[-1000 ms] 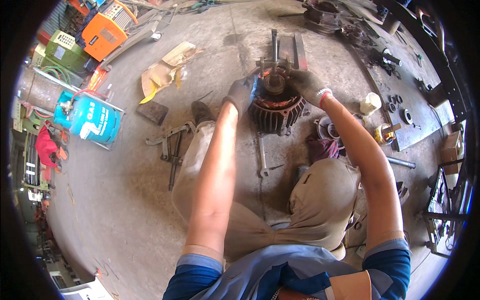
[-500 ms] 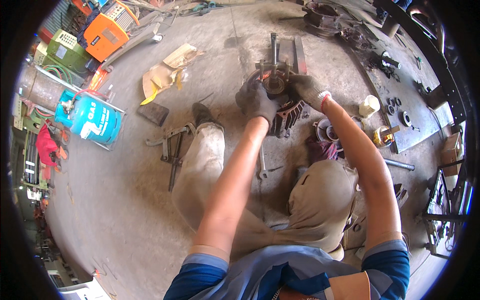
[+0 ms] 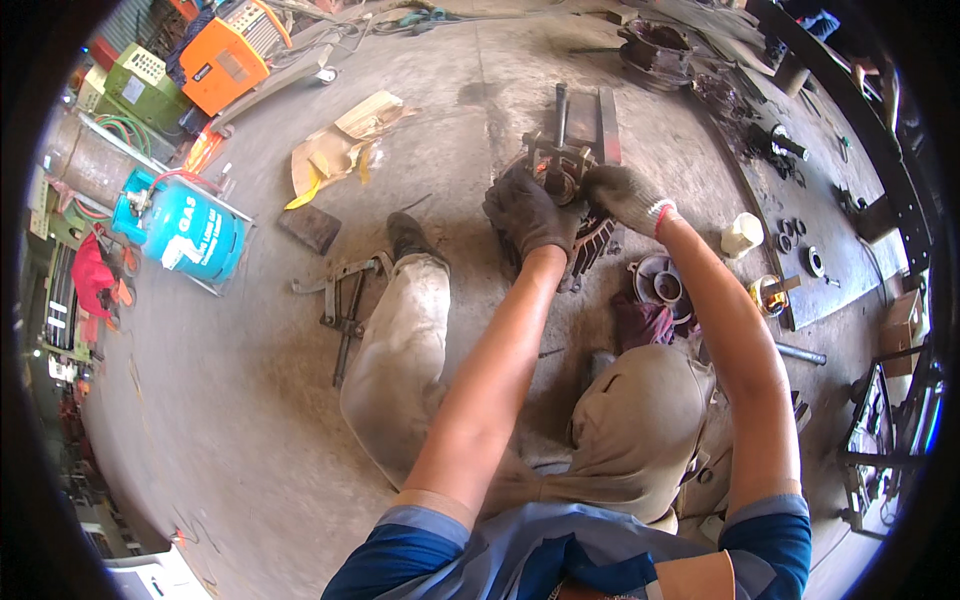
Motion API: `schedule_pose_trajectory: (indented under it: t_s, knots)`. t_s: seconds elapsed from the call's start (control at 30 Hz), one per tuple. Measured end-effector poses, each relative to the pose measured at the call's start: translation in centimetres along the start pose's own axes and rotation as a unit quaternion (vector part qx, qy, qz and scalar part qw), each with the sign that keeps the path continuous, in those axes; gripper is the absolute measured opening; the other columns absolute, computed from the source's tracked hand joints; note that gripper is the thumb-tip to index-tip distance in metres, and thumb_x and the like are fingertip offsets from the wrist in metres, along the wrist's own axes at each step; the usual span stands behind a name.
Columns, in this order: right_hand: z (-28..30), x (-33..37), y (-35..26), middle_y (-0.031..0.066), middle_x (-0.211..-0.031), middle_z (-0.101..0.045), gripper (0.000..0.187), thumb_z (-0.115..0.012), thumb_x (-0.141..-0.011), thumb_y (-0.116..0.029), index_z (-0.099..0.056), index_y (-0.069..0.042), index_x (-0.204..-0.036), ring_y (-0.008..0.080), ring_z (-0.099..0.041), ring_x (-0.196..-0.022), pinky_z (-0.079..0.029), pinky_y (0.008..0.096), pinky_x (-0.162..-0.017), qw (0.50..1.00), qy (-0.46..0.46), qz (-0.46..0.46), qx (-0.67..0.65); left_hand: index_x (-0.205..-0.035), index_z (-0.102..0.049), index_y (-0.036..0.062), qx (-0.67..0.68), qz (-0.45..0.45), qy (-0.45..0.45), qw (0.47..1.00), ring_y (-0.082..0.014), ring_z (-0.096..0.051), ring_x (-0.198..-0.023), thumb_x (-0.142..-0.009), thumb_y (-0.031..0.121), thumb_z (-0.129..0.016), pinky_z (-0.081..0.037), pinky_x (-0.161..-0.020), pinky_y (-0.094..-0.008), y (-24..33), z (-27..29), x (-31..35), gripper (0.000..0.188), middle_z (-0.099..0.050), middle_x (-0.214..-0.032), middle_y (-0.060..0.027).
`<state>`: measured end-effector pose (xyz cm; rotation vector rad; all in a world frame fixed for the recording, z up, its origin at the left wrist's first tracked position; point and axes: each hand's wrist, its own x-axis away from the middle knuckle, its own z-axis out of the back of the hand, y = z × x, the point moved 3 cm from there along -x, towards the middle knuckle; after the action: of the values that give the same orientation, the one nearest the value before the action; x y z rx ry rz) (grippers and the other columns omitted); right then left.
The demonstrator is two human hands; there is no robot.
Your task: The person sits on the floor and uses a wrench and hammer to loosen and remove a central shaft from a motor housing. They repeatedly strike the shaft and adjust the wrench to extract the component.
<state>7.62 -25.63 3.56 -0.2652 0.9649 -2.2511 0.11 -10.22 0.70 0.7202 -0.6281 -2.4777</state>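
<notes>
In front of me on the floor sits a finned motor housing (image 3: 594, 243) with a dark puller (image 3: 561, 112) standing over its shaft end. The puller's long screw points away from me. My left hand (image 3: 530, 212), in a dark work glove, closes around the puller's left side, low by the shaft. On the other side my right hand (image 3: 626, 192), in a glove with a white cuff, is curled against the puller's right side. Both hands cover much of the housing, and the fingertips are partly hidden.
Left of my leg lie another puller (image 3: 345, 300), a dark block (image 3: 310, 229) and torn cardboard (image 3: 340, 150). A blue gas cylinder (image 3: 205, 232) stands farther left. At right are a round metal cover (image 3: 662, 278), a purple cloth (image 3: 640, 322), a white cup (image 3: 742, 235) and a metal sheet (image 3: 835, 285) bearing rings.
The view has shifted slightly. My left hand and forearm have swung a little to the right, and the forearm now hides the wrench on the floor. Both hands stay at the puller.
</notes>
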Motion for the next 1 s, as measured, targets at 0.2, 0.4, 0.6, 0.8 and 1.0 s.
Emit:
schedule_pose_trajectory:
  t_s: [0.2,0.4,0.6,0.8,1.0]
  knots:
    - [8.2,-1.4,-7.4,0.0167,-0.127,-0.071,0.038,-0.06,-0.101,-0.018,-0.061,-0.008,-0.138,0.0303,-0.069,-0.115,-0.054,0.0388,-0.097,0.962,0.185,0.187,0.07,-0.136,-0.046,0.0082,0.026,-0.004,-0.003,1.0,-0.0346,-0.043,-0.137,-0.06,0.056,-0.09,-0.02,-0.12,-0.0578,0.5,1.1,0.0,0.1,-0.054,-0.138,-0.0152]
    - [10.5,-6.1,-13.5,0.0155,-0.125,-0.071,0.034,-0.059,-0.102,-0.02,-0.066,-0.007,-0.132,0.03,-0.068,-0.115,-0.052,0.0378,-0.101,0.972,-0.02,0.16,0.173,-0.138,-0.049,0.008,0.031,0.022,-0.017,0.999,-0.0354,-0.045,-0.136,-0.06,0.056,-0.09,-0.022,-0.119,-0.0583,0.6,1.2,0.0,0.1,-0.055,-0.138,-0.0169]
    - [10.4,-5.7,-14.2,0.0192,-0.104,-0.071,0.03,-0.061,-0.101,-0.028,-0.069,-0.002,-0.114,0.0376,-0.068,-0.1,-0.053,0.043,-0.089,0.934,0.01,0.234,0.269,-0.138,-0.047,0.0146,0.047,0.008,0.033,0.998,-0.0348,-0.044,-0.135,-0.058,0.052,-0.092,-0.021,-0.119,-0.0592,0.4,0.9,0.0,0.099,-0.052,-0.137,-0.0142]
    - [7.4,-2.7,-8.3,0.0233,-0.12,-0.07,0.037,-0.059,-0.103,-0.028,-0.064,-0.002,-0.129,0.0361,-0.069,-0.112,-0.053,0.0401,-0.093,0.976,0.171,0.117,0.071,-0.136,-0.047,0.0094,0.082,-0.007,0.006,0.997,-0.0367,-0.046,-0.129,-0.058,0.052,-0.094,-0.034,-0.112,-0.0523,0.1,3.7,0.0,0.1,-0.053,-0.133,-0.0167]
    - [0.8,5.1,3.8,0.0115,-0.115,-0.072,0.043,-0.049,-0.112,-0.029,-0.057,-0.002,-0.143,0.0131,-0.067,-0.095,-0.055,0.0286,-0.085,0.953,0.255,-0.054,-0.155,-0.148,-0.047,0.0018,0.388,-0.01,-0.157,0.908,-0.0248,-0.062,-0.124,-0.086,0.044,-0.085,-0.049,-0.107,-0.0402,-10.0,3.7,-5.8,0.084,-0.061,-0.142,-0.0124]
